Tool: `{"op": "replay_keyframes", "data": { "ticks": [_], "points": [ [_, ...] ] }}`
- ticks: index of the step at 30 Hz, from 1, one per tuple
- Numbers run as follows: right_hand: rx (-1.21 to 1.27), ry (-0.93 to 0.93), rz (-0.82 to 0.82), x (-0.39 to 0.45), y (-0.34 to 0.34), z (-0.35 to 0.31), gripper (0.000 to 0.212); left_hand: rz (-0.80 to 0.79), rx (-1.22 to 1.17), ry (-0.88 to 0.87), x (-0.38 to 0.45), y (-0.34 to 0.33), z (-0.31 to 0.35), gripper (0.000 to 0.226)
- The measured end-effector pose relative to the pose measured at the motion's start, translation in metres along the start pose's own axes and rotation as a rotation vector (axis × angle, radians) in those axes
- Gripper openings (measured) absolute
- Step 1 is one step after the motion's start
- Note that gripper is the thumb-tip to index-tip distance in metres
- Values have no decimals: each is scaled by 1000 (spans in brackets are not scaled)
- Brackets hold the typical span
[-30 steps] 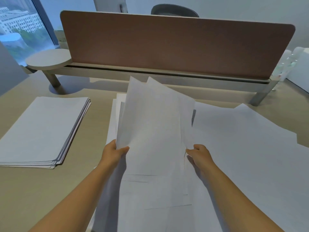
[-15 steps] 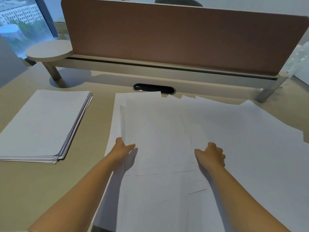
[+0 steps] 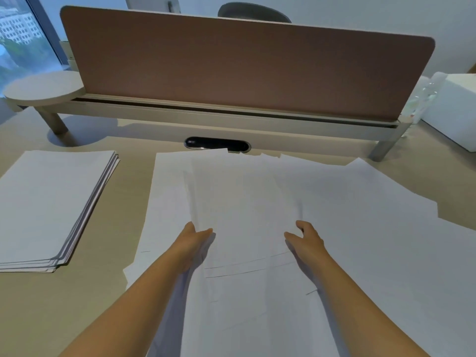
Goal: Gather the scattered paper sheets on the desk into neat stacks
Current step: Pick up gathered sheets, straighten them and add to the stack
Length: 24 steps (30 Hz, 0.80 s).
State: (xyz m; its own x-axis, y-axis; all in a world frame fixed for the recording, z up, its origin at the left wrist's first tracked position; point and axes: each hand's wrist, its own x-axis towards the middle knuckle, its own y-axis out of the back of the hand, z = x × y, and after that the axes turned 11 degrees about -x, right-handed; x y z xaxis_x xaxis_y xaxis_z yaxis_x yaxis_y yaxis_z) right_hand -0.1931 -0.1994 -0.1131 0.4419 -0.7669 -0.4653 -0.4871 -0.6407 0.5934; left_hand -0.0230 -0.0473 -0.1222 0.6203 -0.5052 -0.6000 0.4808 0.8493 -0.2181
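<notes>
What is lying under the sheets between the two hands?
More overlapping loose sheets show around them, spread on the desk. What lies directly beneath is covered.
</notes>
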Motion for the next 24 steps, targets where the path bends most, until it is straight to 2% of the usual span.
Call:
{"op": "replay_keyframes", "data": {
  "ticks": [3,7,10,14,16,19,24],
  "points": [
    [173,5,-20,1,2,3,55,16,166,-87,1,-9,-2,31],
    [233,-11,24,3,8,6,58,117,352,-240,-4,-13,-1,36],
    [288,-27,45,3,9,3,66,164,287,-366,-9,-4,7,31],
    [442,-47,-24,3,10,-13,72,109,134,-439,-19,14,30,30],
    [427,-40,-72,0,11,-26,65,64,14,-465,-28,18,43,38],
    [467,26,-109,-11,22,-55,34,36,-20,-498,-48,18,64,31],
    [689,103,-175,-30,50,-99,33,19,32,-544,-73,17,106,34]
  ]
}}
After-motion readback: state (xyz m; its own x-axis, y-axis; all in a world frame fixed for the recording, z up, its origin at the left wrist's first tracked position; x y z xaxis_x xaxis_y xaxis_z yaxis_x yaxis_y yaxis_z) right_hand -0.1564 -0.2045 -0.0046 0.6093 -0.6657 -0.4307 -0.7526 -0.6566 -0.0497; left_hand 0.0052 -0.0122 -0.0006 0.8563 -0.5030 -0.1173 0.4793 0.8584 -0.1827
